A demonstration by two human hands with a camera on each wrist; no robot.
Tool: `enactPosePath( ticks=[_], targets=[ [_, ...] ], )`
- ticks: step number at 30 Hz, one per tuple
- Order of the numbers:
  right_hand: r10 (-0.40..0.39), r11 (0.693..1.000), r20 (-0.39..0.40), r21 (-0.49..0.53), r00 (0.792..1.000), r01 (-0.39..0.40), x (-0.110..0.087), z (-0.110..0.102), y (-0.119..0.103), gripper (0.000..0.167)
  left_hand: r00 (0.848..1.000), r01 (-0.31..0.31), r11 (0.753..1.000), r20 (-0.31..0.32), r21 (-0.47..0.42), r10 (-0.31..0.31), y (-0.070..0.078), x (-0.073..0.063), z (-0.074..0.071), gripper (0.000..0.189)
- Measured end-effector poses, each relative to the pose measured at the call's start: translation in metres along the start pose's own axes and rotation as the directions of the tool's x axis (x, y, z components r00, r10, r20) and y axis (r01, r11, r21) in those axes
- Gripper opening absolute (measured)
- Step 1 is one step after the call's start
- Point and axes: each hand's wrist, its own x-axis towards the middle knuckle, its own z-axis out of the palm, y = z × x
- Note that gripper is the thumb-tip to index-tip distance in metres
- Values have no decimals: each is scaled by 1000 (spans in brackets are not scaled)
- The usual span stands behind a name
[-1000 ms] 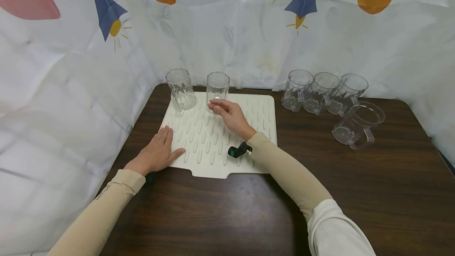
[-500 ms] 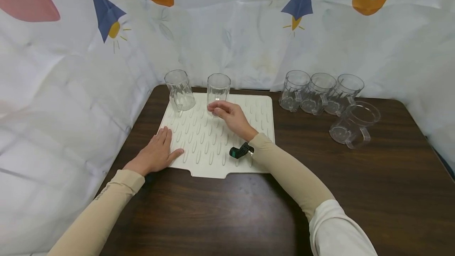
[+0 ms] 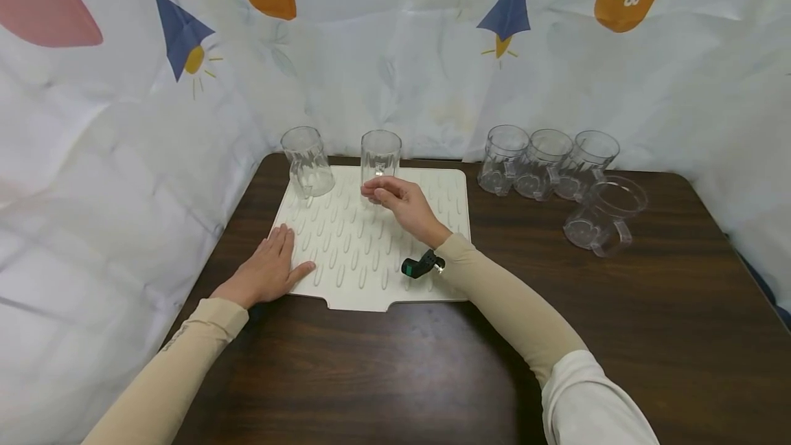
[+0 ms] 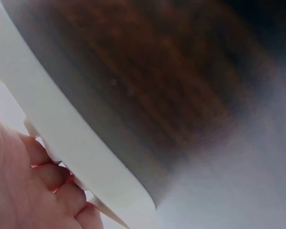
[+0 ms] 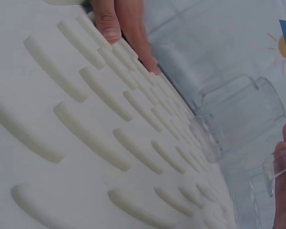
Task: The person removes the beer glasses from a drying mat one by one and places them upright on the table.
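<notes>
A white ridged drying mat point(image 3: 358, 297) lies on the dark wooden table. My left hand point(image 3: 262, 268) rests at the mat's left edge, fingers straight and thumb apart. At the mat's back edge stands a clear glass mug point(image 3: 380, 150), upright, and my right hand point(image 3: 404, 206) pinches its handle between thumb and fingers. In the right wrist view, part of that handle point(image 5: 276, 164) shows by the fingertips. A second glass mug point(image 3: 312, 170) stands to its left at the mat's back left corner, apart from both hands.
Right of the mat, several more clear mugs stand on the table: three in a close row, including the middle mug point(image 3: 544, 163), and another mug point(image 3: 602, 218) in front. A patterned white curtain point(image 3: 383, 53) hangs behind and left. A black wrist device point(image 3: 421, 264) sits under the right wrist.
The head view has shifted slightly, so the mugs and curtain stand a little elsewhere in it. Both hands stay where they were, with the right still at the mug's handle.
</notes>
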Motion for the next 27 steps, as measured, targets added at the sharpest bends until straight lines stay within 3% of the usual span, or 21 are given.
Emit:
enactPosePath(
  ticks=[15, 27],
  targets=[
    [-13, 996, -45, 85, 999, 17, -9, -9, -11, 25, 1000, -15, 1000, -5, 3, 15, 1, -1, -1, 91],
    [-25, 995, -34, 92, 999, 28, -17, -15, -19, 25, 1000, -28, 1000, -12, 5, 28, -3, 1, 1, 92]
  ],
)
